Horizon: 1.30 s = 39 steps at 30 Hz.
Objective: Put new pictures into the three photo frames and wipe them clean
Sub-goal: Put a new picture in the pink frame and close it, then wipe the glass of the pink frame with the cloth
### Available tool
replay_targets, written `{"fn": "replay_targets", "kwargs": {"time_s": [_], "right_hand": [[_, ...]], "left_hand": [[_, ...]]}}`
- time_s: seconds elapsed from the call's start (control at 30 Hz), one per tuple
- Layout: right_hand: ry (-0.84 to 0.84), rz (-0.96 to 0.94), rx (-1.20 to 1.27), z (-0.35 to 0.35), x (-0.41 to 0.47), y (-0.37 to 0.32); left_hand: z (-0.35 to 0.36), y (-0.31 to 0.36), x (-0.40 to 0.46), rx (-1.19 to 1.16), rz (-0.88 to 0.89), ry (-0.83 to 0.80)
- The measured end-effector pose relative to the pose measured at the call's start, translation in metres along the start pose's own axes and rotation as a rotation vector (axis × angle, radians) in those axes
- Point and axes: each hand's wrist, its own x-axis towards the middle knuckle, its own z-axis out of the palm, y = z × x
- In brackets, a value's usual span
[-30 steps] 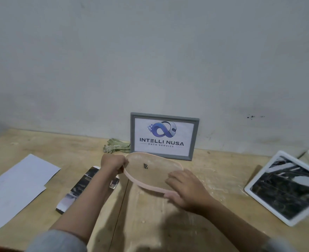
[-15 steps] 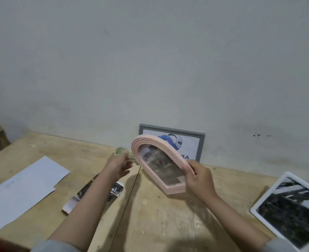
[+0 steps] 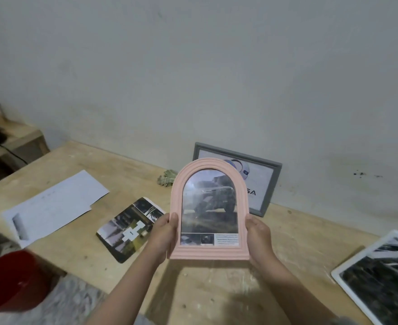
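Note:
A pink arched photo frame (image 3: 177, 198) is held upright above the wooden table (image 3: 216, 289), facing me, with a dark car picture behind its glass. My left hand (image 3: 164, 235) grips its lower left edge and my right hand (image 3: 257, 238) grips its lower right edge. Behind it a grey rectangular frame (image 3: 272, 184) with a logo picture leans against the wall. A white frame (image 3: 341, 275) with a dark picture lies flat at the far right. A crumpled greenish cloth (image 3: 166, 179) sits by the wall.
A loose printed photo sheet (image 3: 127, 228) lies left of my hands, and white papers (image 3: 55, 205) lie further left. A red round object (image 3: 10, 280) is at the lower left, off the table. A low wooden shelf (image 3: 10, 141) stands at the far left.
The pink frame was face down on the table; my right hand lifted and turned it, and now both hands hold it upright facing me. The view shifted left.

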Motion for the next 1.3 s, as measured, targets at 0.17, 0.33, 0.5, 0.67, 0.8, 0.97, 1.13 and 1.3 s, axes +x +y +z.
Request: {"fn": "replay_targets", "kwargs": {"time_s": [0.17,0.33,0.5,0.67,0.8,0.97,1.13,1.3], "right_hand": [[-0.095,0.118,-0.124,0.027,0.001,0.034],[-0.303,0.124,-0.278,0.081,0.015,0.038],[-0.327,0.003,-0.452,0.154,0.029,0.017],[-0.364,-0.292,-0.856,0.228,0.076,0.005],[-0.415,-0.523,-1.408,0.276,0.121,0.003],[-0.268,-0.472,-1.872,0.306,0.183,0.022],[-0.307,-0.607,-1.926,0.326,0.197,0.018],[-0.336,-0.532,-1.516,0.330,0.201,0.009]], "left_hand": [[-0.017,-0.024,-0.018,0.077,-0.005,0.194],[-0.061,-0.035,0.000,-0.004,-0.046,0.353],[-0.128,-0.032,0.038,-0.150,-0.048,0.462],[-0.193,-0.033,0.088,-0.128,-0.034,0.547],[-0.228,-0.033,0.125,-0.015,-0.023,0.537],[-0.242,-0.025,0.150,0.025,-0.001,0.459],[-0.260,-0.034,0.172,0.095,-0.022,0.437],[-0.266,-0.038,0.183,0.112,-0.015,0.412]]}}
